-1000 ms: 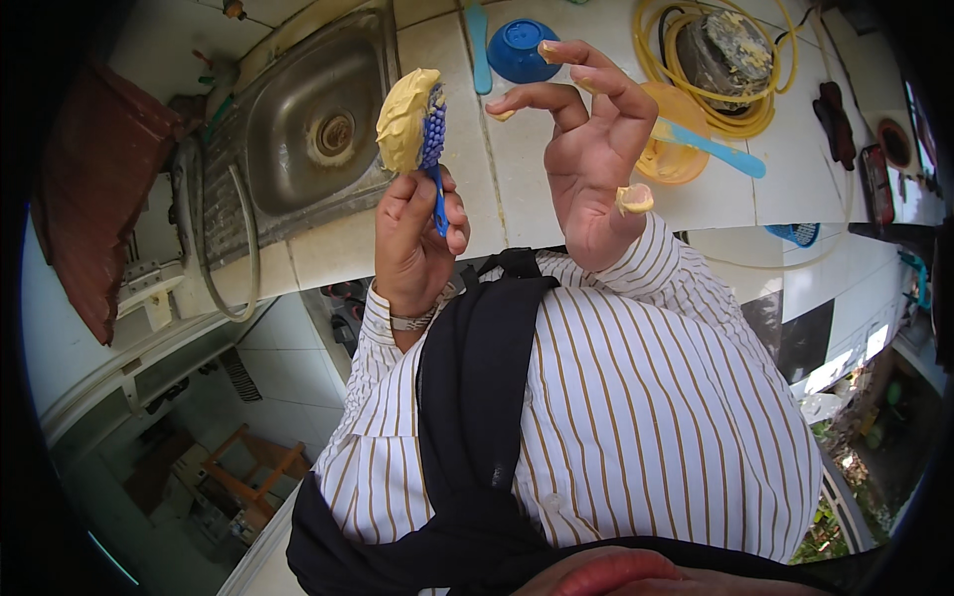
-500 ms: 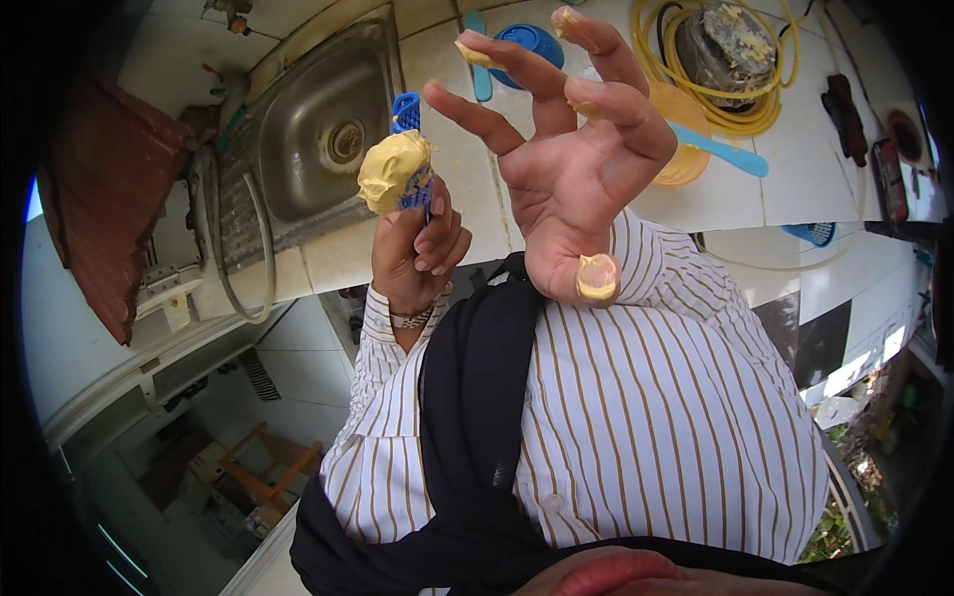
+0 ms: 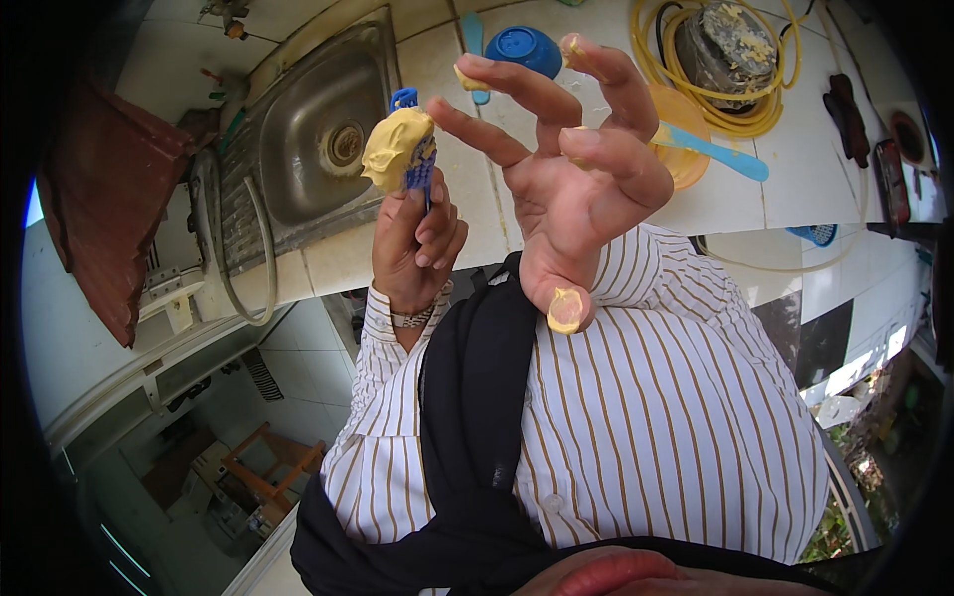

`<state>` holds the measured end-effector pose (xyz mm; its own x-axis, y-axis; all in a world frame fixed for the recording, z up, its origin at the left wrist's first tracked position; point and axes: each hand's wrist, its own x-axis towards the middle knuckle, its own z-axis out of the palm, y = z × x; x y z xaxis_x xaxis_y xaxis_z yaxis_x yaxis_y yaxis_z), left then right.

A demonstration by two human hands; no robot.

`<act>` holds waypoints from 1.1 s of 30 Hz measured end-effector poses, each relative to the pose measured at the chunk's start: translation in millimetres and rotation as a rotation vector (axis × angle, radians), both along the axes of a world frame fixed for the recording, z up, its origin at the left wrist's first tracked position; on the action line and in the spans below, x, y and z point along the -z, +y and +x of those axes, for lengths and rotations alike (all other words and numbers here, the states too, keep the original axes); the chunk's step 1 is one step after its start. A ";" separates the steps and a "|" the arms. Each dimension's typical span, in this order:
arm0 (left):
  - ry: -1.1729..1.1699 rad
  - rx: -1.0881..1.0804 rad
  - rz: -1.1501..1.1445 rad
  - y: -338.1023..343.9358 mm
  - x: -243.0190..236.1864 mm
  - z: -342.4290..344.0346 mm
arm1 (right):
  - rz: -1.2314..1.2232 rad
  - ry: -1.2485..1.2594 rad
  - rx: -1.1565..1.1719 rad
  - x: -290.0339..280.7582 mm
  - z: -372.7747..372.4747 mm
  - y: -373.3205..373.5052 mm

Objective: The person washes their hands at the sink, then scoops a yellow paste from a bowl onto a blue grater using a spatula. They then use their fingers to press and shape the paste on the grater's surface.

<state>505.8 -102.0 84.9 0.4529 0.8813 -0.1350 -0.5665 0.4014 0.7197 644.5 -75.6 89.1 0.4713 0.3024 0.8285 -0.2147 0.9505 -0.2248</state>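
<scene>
My left hand (image 3: 417, 243) holds up a small blue perforated plastic piece (image 3: 421, 164) by its lower end. A thick lump of yellow cream-like paste (image 3: 397, 149) coats its upper part and hides much of its shape. To the right, my right hand (image 3: 576, 189) is open, palm toward me, with its fingers apart and slightly bent. Yellow paste is smeared on its fingertips and thumb. Behind it on the counter is an orange bowl or dish (image 3: 684, 159), partly hidden, with a light-blue spatula (image 3: 720, 154) across it.
A steel sink (image 3: 288, 189) is set into the tiled counter (image 3: 467, 189) at left. Behind my right hand stand a blue bowl (image 3: 522, 50) and another light-blue utensil (image 3: 473, 45). A coiled yellow hose (image 3: 740, 121) surrounds a paste-splattered grey object (image 3: 733, 50) at the far right.
My right hand has shifted slightly, its thumb moving left and down. My left hand has turned the blue piece a little and raised it slightly, showing more of its perforated side.
</scene>
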 end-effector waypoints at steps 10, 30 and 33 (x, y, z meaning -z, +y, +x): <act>0.013 -0.092 -0.101 -0.5 2.1 4.5 | 0.054 -0.041 0.012 -5.5 -3.9 3.9; 0.145 -0.165 -0.102 0.1 7.4 -4.5 | -0.009 -0.253 0.116 17.2 -14.8 11.8; 0.171 -0.177 -0.118 -2.9 1.6 -6.6 | 0.016 -0.190 0.107 18.2 -21.2 10.8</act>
<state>499.1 -104.9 83.4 0.2548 0.9185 -0.3025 -0.5096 0.3934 0.7652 623.4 -64.7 70.9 0.3347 0.2455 0.9098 -0.0677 0.9692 -0.2367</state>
